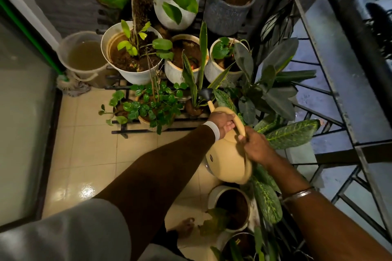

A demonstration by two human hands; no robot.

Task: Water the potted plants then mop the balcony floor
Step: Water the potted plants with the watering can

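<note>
Both hands are on the curved handle of a cream plastic watering can (227, 161). The left hand (222, 122), with a white band at the wrist, curls round the front of the handle, and the right hand (257, 149) grips it further back. The can is held in the air, tilted forward. Its black funnel-shaped spout head (206, 93) points at the base of a tall snake plant (201, 59).

At the far left a frosted glass door (21, 133) runs along the edge of the cream tiled floor (89, 144). In the corner beyond it a string mop with a green handle (70, 87) leans beside a pale plastic bucket (63, 57) holding murky water. The tiles between the door and the plants lie bare and glossy, forming the one open strip of floor.

A black metal rack (127, 131) carries the potted plants in tiers. A small-leaved bush (154, 106) sits low at the front. A large round white pot (135, 76) and a ribbed white pot (176, 74) stand behind it, close together. Below the can a white pot of dark soil (212, 195) stands on the floor, with a bare foot (184, 228) just beside it. Long speckled green leaves (292, 133) spread under the right hand and reach the dark metal railing (331, 82) that closes the right edge.
</note>
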